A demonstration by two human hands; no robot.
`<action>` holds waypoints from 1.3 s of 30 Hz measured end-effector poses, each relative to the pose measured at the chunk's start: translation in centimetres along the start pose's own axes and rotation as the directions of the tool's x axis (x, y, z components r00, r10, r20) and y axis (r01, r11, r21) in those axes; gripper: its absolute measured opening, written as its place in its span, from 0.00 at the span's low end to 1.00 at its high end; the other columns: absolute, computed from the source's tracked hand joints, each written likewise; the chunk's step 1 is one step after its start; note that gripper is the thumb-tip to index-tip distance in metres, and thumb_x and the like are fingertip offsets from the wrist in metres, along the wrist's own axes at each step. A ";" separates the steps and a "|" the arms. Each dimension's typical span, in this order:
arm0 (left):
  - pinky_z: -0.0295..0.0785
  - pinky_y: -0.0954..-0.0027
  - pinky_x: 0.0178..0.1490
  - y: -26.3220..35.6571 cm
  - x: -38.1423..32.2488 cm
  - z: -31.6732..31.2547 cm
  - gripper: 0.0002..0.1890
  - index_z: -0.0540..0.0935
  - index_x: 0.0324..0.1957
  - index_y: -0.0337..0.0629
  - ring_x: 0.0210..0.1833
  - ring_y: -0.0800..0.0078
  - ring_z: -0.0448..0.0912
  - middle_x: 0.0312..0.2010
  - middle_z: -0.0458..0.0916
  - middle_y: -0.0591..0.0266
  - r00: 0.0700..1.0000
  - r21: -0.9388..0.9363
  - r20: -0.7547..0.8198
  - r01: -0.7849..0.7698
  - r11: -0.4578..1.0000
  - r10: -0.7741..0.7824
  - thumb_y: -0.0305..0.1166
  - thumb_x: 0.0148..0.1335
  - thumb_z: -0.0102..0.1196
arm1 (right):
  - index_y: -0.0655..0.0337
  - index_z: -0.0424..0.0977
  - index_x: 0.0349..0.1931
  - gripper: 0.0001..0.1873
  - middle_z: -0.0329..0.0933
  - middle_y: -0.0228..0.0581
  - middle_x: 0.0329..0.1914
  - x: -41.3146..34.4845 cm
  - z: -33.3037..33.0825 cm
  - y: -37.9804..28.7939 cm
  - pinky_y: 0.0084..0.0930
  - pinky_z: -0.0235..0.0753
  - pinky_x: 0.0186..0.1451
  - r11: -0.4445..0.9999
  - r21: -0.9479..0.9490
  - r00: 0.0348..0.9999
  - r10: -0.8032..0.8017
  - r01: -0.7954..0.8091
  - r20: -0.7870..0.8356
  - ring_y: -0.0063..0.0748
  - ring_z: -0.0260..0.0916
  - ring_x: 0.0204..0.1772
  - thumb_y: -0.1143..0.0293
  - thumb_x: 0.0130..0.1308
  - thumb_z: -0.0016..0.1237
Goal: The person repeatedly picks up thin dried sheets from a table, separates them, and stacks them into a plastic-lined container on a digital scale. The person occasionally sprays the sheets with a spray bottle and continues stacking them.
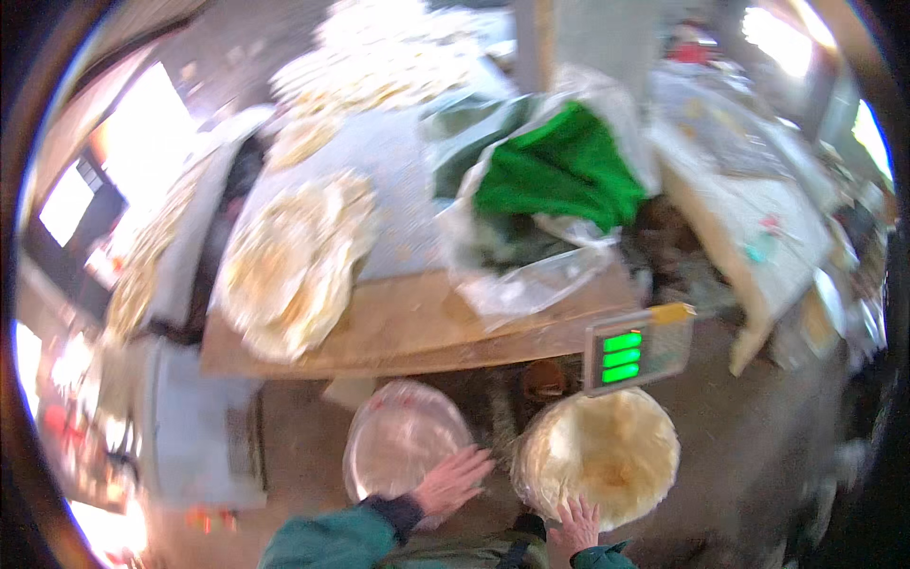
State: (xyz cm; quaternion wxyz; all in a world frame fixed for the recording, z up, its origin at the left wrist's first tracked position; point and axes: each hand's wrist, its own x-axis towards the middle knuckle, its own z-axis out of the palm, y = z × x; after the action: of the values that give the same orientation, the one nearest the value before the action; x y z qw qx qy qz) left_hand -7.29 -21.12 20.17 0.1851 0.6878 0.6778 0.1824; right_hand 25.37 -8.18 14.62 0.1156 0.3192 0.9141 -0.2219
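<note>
Before me is a round stack of flatbread [604,455], in what looks like clear plastic wrapping at its side. My right hand [577,525] lies against the stack's near edge, fingers spread. To the left stands a round pinkish, translucent plastic-covered thing [405,441]; blur hides whether it is a tub or a wrapped pack. My left hand [453,484] is at its right edge, fingers extended and apart, with nothing in them. I cannot tell whether that hand touches it. A scale display [636,350] with green lit digits stands just beyond the flatbread stack.
Ahead is a wooden table [419,306], with a folded flatbread pile [295,263] at left. On its right sits a clear plastic bag [526,284] around green cloth [561,171]. More flatbreads [384,64] lie behind. Another table [761,235] is at right, a pale box [199,419] at left.
</note>
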 end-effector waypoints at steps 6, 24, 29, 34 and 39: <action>0.56 0.57 0.70 -7.5 -15.7 -7.7 0.30 0.66 0.62 0.30 0.67 0.45 0.61 0.64 0.64 0.41 0.969 -0.159 -0.126 0.194 0.968 -0.215 0.38 0.61 0.51 | 0.59 0.67 0.59 0.30 0.62 0.50 0.65 -3.8 3.1 -14.1 0.50 0.54 0.70 0.929 0.271 0.926 0.314 -0.254 -0.208 0.54 0.54 0.70 0.51 0.60 0.50; 0.59 0.56 0.68 -18.4 -34.9 -23.2 0.28 0.64 0.65 0.33 0.67 0.50 0.63 0.64 0.65 0.44 0.676 -0.314 -0.230 0.629 0.711 -0.700 0.34 0.65 0.49 | 0.61 0.69 0.56 0.20 0.75 0.46 0.51 6.5 -2.1 -43.0 0.39 0.70 0.57 0.849 0.351 0.901 -0.283 0.395 -0.329 0.50 0.69 0.55 0.63 0.65 0.45; 0.59 0.59 0.67 -26.9 -31.9 -27.9 0.27 0.67 0.62 0.31 0.64 0.49 0.66 0.61 0.68 0.42 0.769 -0.168 -0.411 0.464 0.870 -0.490 0.31 0.61 0.52 | 0.59 0.68 0.56 0.19 0.74 0.48 0.51 10.6 -2.8 -49.3 0.41 0.70 0.56 0.790 0.490 0.926 -0.264 0.369 -0.272 0.52 0.69 0.56 0.63 0.67 0.43; 0.58 0.59 0.69 -36.2 -27.6 -33.0 0.28 0.67 0.62 0.32 0.66 0.51 0.64 0.62 0.68 0.43 0.852 -0.112 -0.369 0.355 0.928 -0.371 0.32 0.59 0.54 | 0.62 0.72 0.52 0.17 0.76 0.50 0.50 20.5 -2.8 -58.4 0.36 0.73 0.56 0.616 0.645 0.876 -0.169 0.453 -0.452 0.50 0.73 0.54 0.68 0.65 0.47; 0.62 0.60 0.66 -41.9 -25.2 -35.7 0.29 0.67 0.61 0.33 0.65 0.50 0.64 0.62 0.67 0.45 0.957 -0.089 -0.204 0.194 0.977 -0.209 0.28 0.56 0.56 | 0.65 0.74 0.49 0.13 0.78 0.37 0.44 29.8 -4.9 -65.9 0.23 0.72 0.54 0.388 0.902 0.967 0.090 0.188 -0.240 0.23 0.72 0.48 0.74 0.66 0.46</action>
State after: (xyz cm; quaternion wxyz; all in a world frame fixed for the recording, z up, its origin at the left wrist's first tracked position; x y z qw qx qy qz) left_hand -61.78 -45.54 30.02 0.1527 0.5851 0.7536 0.2578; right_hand -39.74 -35.97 30.32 -0.2026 0.3275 0.6544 -0.6508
